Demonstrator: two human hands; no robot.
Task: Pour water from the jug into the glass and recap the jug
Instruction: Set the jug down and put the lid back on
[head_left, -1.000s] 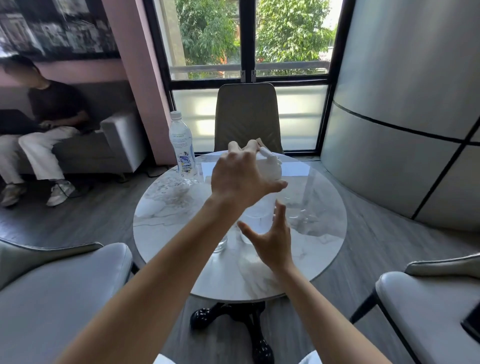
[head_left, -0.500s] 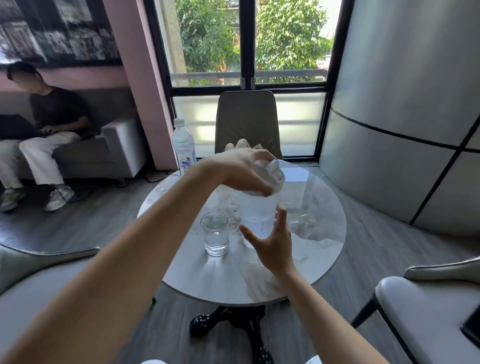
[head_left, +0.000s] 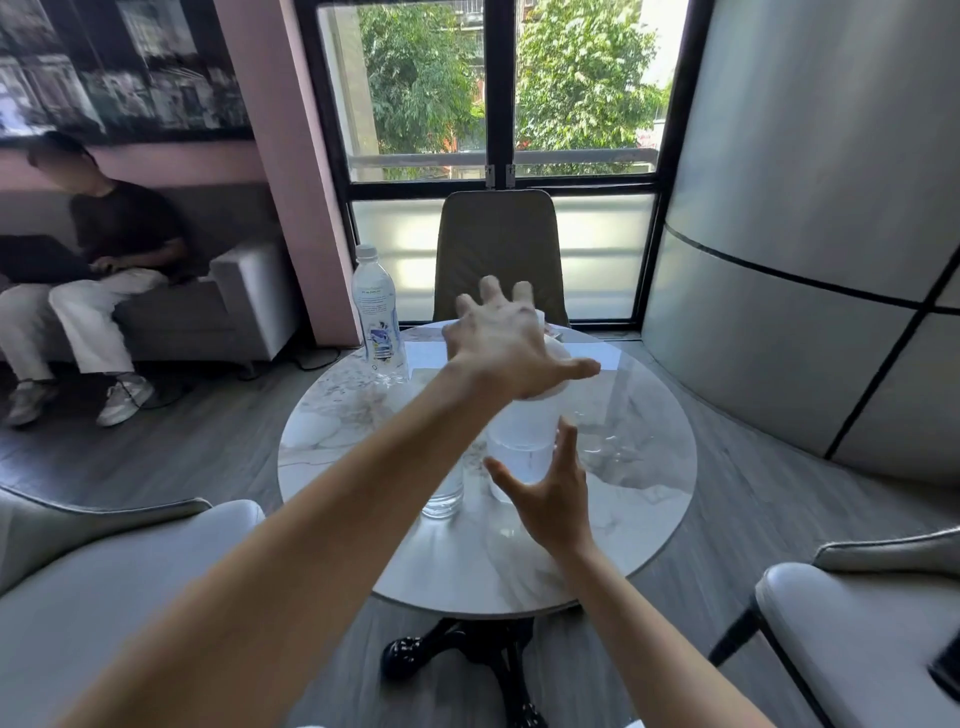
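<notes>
On the round marble desk (head_left: 649, 499), the jug (head_left: 519, 441) stands upright near the centre, a translucent white vessel holding water in its lower part. The left hand (head_left: 506, 345) lies flat over the top of the jug with fingers (head_left: 491, 291) spread; the white lid appears to be beneath the palm, though whether the fingers grip it cannot be told. The right hand (head_left: 550, 488) hovers just beside the lower wall of the jug, thumb and fingers wide open, holding nothing; contact with the wall is not evident.

The glass (head_left: 444, 491) stands just left of the jug, largely hidden behind the left forearm, with water visible in it. Pouring therefore appears done, and recapping is judged to be the step in hand.

Handling: the jug is probably rigid plastic, moderately heavy with water, and possibly slippery if wet. Steady it around the body while pressing the lid down squarely. The glass is fragile and stands close to the left forearm, so a sideways sweep could topple it.

A capped water bottle (head_left: 376, 317) stands at the far left edge of the desk, well apart. A chair (head_left: 498, 244) faces from the far side.
</notes>
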